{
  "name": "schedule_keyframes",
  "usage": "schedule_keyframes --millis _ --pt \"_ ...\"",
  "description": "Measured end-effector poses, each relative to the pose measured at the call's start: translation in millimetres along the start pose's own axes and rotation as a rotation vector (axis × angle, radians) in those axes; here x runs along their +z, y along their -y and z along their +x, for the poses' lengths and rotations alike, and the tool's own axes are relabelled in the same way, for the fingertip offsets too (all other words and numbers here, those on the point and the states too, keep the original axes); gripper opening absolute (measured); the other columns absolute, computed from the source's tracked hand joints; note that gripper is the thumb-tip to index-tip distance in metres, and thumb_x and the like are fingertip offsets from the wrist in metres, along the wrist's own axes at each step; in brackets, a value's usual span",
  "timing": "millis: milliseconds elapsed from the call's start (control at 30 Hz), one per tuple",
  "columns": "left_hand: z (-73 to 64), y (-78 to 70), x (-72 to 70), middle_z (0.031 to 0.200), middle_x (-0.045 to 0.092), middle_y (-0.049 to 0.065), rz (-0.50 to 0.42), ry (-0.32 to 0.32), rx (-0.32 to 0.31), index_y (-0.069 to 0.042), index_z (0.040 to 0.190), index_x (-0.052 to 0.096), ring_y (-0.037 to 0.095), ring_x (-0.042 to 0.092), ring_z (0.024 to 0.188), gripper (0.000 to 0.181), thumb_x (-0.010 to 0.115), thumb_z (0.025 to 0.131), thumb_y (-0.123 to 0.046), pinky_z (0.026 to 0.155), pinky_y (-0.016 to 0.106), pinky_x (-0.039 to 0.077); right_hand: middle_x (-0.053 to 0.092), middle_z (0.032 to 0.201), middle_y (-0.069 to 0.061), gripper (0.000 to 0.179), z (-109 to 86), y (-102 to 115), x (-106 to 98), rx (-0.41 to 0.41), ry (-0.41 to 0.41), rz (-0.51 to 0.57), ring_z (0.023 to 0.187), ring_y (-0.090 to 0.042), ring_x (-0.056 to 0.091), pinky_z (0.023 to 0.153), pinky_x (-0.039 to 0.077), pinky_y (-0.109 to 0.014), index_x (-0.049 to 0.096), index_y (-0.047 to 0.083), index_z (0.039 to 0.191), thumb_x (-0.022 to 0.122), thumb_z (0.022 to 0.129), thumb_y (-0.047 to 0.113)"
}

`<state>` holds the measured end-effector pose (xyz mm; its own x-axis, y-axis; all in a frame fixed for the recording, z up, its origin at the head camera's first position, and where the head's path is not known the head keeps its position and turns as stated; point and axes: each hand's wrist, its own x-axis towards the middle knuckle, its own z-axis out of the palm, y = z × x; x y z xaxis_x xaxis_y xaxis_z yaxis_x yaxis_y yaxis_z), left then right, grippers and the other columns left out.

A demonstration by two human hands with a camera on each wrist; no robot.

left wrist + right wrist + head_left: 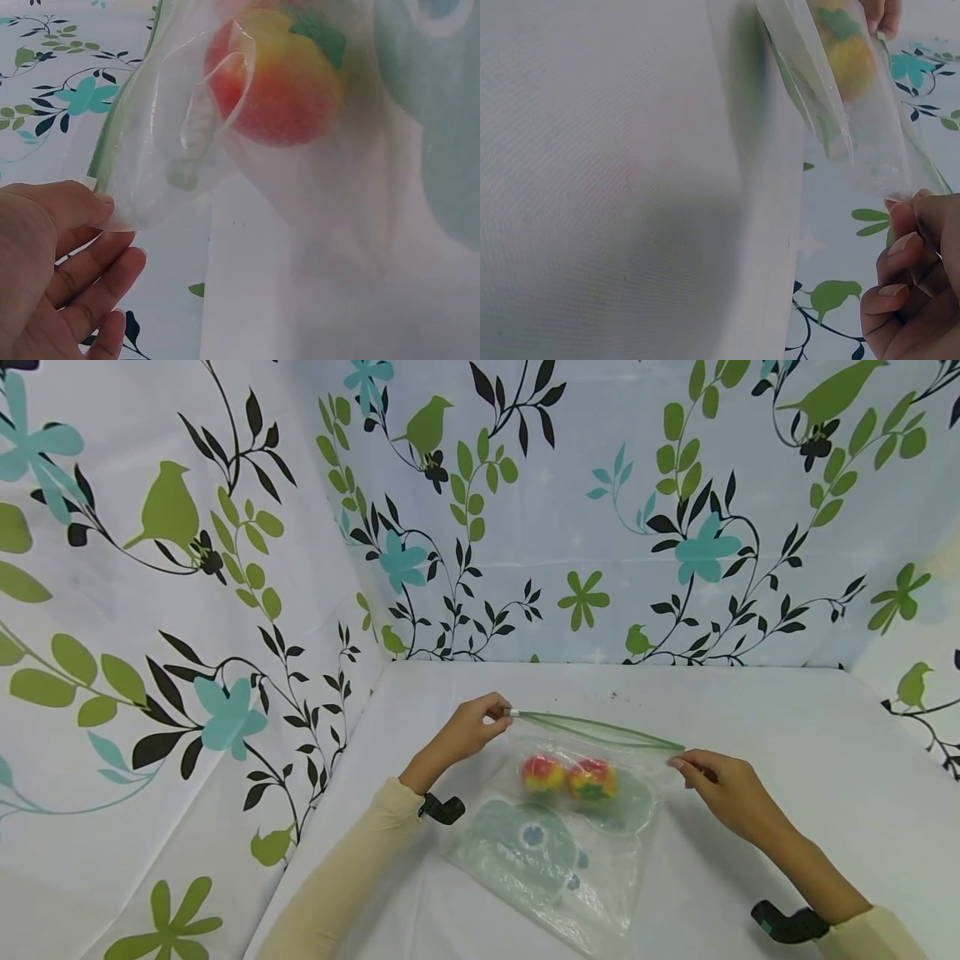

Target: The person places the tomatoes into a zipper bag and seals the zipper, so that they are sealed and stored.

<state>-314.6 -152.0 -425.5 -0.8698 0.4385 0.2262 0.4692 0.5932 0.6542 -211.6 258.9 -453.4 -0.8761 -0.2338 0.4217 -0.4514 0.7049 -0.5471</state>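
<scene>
A clear zip-top bag point(600, 868) with a pale green printed pattern is held up by its two top corners. Its green zip strip point(600, 727) bows apart slightly along the top. My left hand point(474, 727) pinches the left corner between thumb and fingers, right at a small white slider point(513, 712). The opposite corner is pinched by my right hand point(723, 789), its other fingers curled in. Inside the bag sit two red-and-yellow toy-like fruits, a left one point(543, 774) and a right one point(592, 779); a green leaf shows on the fruit point(281, 82) in the left wrist view.
Under the bag spreads a white-covered table point(420, 893). A curtain point(585, 510) printed with birds, leaves and flowers hangs behind the table and along its left side. Dark camera straps point(442, 810) sit on both wrists.
</scene>
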Motion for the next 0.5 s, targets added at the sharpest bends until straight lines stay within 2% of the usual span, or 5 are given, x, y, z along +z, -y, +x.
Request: schedule_keyframes --millis 133,267,433,500 --pt "5.1 -5.8 -4.7 0.116 0.072 0.007 0.043 0.02 0.009 -0.008 0.12 0.067 0.024 0.068 0.113 0.016 0.066 0.106 -0.016 0.099 0.046 0.054 0.067 0.079 -0.003 0.01 0.1 -0.4 0.2 -0.004 0.002 -0.001 0.068 -0.006 0.056 0.055 0.047 -0.025 0.077 0.007 0.107 0.07 0.103 0.012" --pt "7.8 -13.0 -8.9 0.117 0.07 0.008 0.15 0.035 0.027 -0.009 0.119 0.068 0.025 0.068 0.113 0.015 0.067 0.105 -0.016 0.101 0.047 0.054 0.069 0.082 -0.002 0.009 0.9 -0.1 -1.3 -0.019 -0.012 -0.014 0.067 -0.003 0.054 0.055 0.047 -0.024 0.078 0.007 0.107 0.071 0.101 0.011" --pt "9.9 -19.1 -12.3 0.115 0.072 0.006 0.301 0.043 0.074 -0.011 0.114 0.07 0.024 0.069 0.111 0.012 0.068 0.105 -0.019 0.103 0.047 0.052 0.073 0.091 0.002 0.009 4.0 0.3 -2.4 -0.094 -0.077 -0.036 0.077 0.0 0.059 0.065 0.051 -0.016 0.08 0.009 0.102 0.078 0.095 0.006" --pt "10.5 -20.7 -13.5 0.113 0.073 0.005 0.338 0.047 0.088 -0.012 0.112 0.07 0.023 0.07 0.11 0.011 0.069 0.104 -0.02 0.102 0.047 0.051 0.073 0.092 0.004 0.009 5.1 0.7 -2.4 -0.099 -0.084 -0.043 0.079 -0.001 0.06 0.068 0.051 -0.014 0.079 0.01 0.102 0.079 0.094 0.005"
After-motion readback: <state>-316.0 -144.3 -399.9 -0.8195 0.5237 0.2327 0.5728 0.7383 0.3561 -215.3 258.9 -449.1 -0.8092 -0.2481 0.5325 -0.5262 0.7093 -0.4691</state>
